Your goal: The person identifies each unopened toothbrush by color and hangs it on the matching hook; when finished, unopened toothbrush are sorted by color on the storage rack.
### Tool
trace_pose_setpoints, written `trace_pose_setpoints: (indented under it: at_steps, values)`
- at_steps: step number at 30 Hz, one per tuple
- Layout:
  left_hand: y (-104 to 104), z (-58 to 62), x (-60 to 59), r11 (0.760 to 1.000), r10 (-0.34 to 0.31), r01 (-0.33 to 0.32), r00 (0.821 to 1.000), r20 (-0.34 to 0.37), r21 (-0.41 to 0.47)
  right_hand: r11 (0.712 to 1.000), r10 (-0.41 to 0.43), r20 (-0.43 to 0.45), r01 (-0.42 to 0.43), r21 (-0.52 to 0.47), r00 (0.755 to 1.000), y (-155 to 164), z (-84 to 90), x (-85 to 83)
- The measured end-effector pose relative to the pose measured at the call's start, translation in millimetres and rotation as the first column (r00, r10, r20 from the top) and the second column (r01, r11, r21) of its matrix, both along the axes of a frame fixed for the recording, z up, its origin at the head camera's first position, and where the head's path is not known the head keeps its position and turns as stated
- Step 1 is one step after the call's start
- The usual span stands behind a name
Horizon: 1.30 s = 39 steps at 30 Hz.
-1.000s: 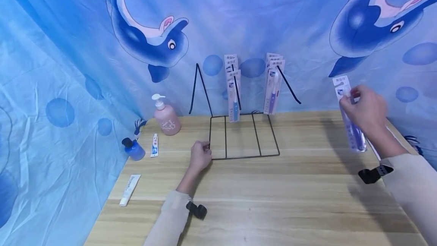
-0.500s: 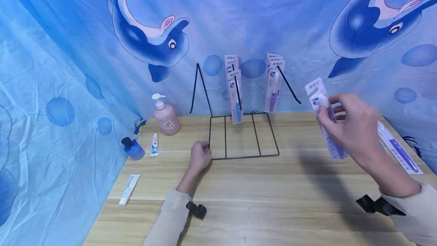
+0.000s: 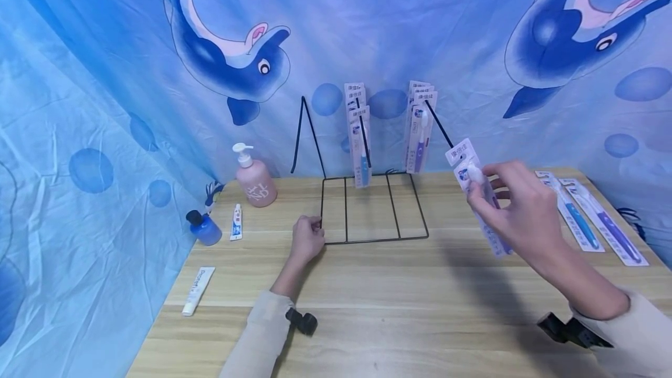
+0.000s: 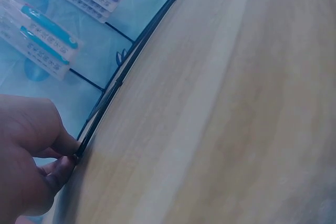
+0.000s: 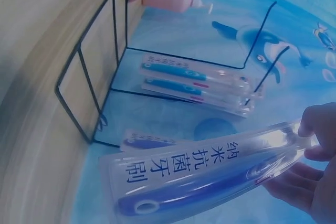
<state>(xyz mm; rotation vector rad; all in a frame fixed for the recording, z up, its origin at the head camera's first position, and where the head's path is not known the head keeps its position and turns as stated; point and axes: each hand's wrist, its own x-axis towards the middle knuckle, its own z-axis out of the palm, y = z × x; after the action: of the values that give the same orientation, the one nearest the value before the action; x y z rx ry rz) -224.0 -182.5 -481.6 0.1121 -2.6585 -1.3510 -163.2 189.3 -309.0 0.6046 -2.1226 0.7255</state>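
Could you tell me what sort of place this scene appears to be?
Probably a mock shop display of toiletries: a wire rack on a wooden table holds hanging toothbrush packs, the right hand grips another, and a dolphin-print curtain forms the backdrop.

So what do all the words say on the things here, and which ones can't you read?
"纳米抗菌牙刷" runs along the toothbrush pack that the right hand pinches.
"Darlie" seems to be on the white tube lying near the table's left edge, but it is small.
Too small or blurred: the hanging packs, the pink pump bottle, the small tube.
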Motion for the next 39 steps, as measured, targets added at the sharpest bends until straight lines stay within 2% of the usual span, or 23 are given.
trace_pose_setpoints:
  at_steps: [6,10,16,26,32,39]
  values:
    - [-1,0.0,0.3,1.000,-0.008,0.007,1.000,-0.010,-0.008,1.000,-0.014,0.011,0.014,0.010,1.000,-5,-9.5,-13.2]
    - [-1,1.4,1.0,1.000,-0.004,0.004,1.000,-0.003,-0.004,0.999,-0.004,0.039,0.005,-0.035,0.999,-12,-13.9,-27.7]
    - [-1,2.1,0.6,1.000,-0.005,0.005,1.000,0.002,-0.004,0.989,0.009,0.057,-0.001,-0.148,0.998,-28,-20.6,-58.8]
    - [-2,-0.2,-0.3,0.999,-0.010,0.009,1.000,-0.025,-0.040,0.974,0.015,-0.002,-0.015,-0.225,1.000,-49,-26.9,-112.9]
    - [-2,0.4,0.6,0.999,-0.009,0.008,1.000,-0.017,-0.031,0.962,-0.025,0.033,0.033,-0.271,0.999,-59,-27.6,-131.3]
    - [-2,1.3,0.0,1.000,-0.004,0.004,1.000,-0.004,-0.014,0.962,-0.033,0.044,0.043,-0.269,0.999,-63,-24.6,-147.8]
